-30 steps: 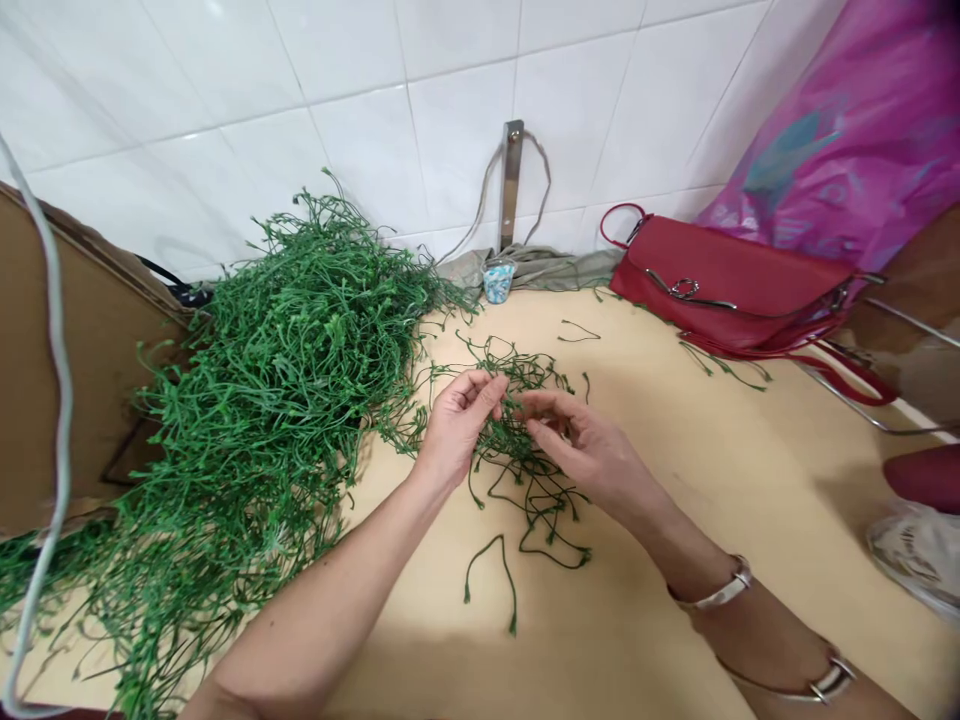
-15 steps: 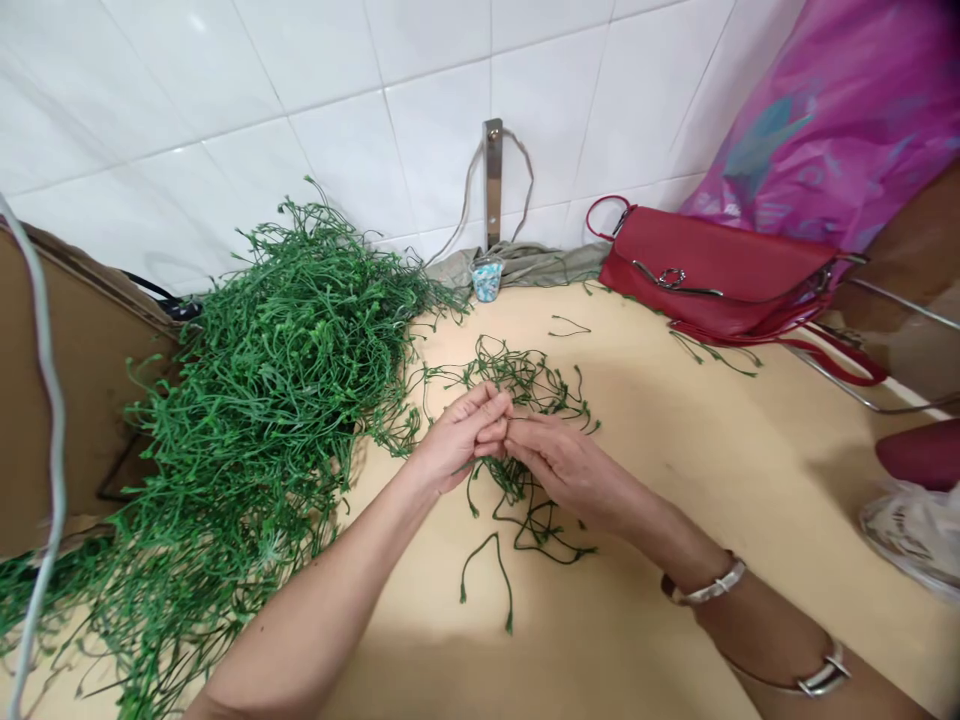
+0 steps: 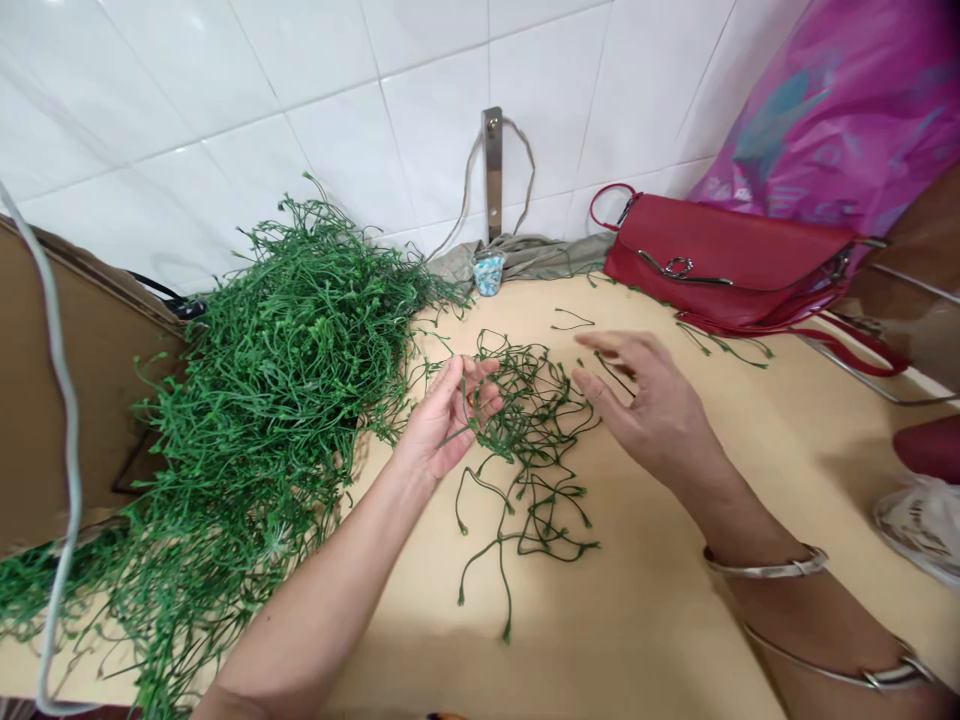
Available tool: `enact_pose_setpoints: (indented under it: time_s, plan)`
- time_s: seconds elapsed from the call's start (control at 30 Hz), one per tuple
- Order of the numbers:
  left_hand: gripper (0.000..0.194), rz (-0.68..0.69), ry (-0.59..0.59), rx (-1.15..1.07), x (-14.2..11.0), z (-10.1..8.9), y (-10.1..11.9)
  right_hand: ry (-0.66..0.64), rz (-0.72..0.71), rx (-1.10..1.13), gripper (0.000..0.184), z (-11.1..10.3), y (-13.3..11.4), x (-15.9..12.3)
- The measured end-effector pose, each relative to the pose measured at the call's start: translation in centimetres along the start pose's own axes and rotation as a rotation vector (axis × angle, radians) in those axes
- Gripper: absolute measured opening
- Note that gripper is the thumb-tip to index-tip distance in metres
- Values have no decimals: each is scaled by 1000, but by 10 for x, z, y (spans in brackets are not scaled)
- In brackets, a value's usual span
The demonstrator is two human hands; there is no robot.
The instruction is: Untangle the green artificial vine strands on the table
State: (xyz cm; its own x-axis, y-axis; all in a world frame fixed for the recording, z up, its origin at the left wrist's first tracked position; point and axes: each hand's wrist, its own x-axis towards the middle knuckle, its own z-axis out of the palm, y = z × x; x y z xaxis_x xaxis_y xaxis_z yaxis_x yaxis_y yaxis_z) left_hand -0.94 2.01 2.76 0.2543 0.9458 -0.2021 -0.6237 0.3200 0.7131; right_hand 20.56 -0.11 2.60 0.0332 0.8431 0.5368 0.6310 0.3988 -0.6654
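Observation:
A tangled bunch of thin green artificial vine stems (image 3: 529, 440) lies on the cream tabletop (image 3: 637, 600) between my hands. My left hand (image 3: 448, 418) is curled palm-up at the bunch's left edge, its fingertips among the stems, and I cannot tell whether it grips one. My right hand (image 3: 645, 400) hovers at the right edge with its fingers apart, and a dark stem (image 3: 616, 375) passes close to them. A much larger heap of green vines (image 3: 285, 380) fills the left side of the table.
A red leather handbag (image 3: 720, 255) and a pink plastic bag (image 3: 832, 110) stand at the back right. Behind them are white wall tiles, a metal bracket (image 3: 492, 170), a small cup (image 3: 489, 273) and grey cloth (image 3: 529, 258). Cardboard (image 3: 82, 390) and a grey cable (image 3: 66, 420) are at far left.
My hands have separated: the right hand moved away to the right and opened, and the left turned palm-up. The stem bunch now lies spread wider on the table.

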Motion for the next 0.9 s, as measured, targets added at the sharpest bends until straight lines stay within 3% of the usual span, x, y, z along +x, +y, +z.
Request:
enact_pose_setpoints:
  time_s: [0.03,0.1,0.27,0.37,0.5,0.6,0.67,0.8,0.9]
  plan:
    - [26,7,14,-18,0,2,0,93,-26,-67,32,2,1,-1]
    - [26,39,-2,-32,-2,5,-1,123,-90,-99,31,6,-3,-3]
    - [28,130,-74,-17,-7,7,-4,-293,-289,215,29,17,-27,-14]
    - [28,153,-59,-7,-8,7,-3,-401,-321,234,24,30,-33,-21]
    - [32,186,1,66,-6,6,-2,-260,-189,169,8,42,-35,-25]
    - [48,258,77,193,-6,6,-9,-52,64,239,7,42,-38,-24]
    - [55,314,110,336,-10,6,-17,17,221,333,14,40,-40,-22]
    - [64,335,53,573,-18,7,-29,-49,285,519,24,33,-46,-20]
    - [55,352,16,554,-20,11,-29,-63,251,542,27,29,-49,-21]
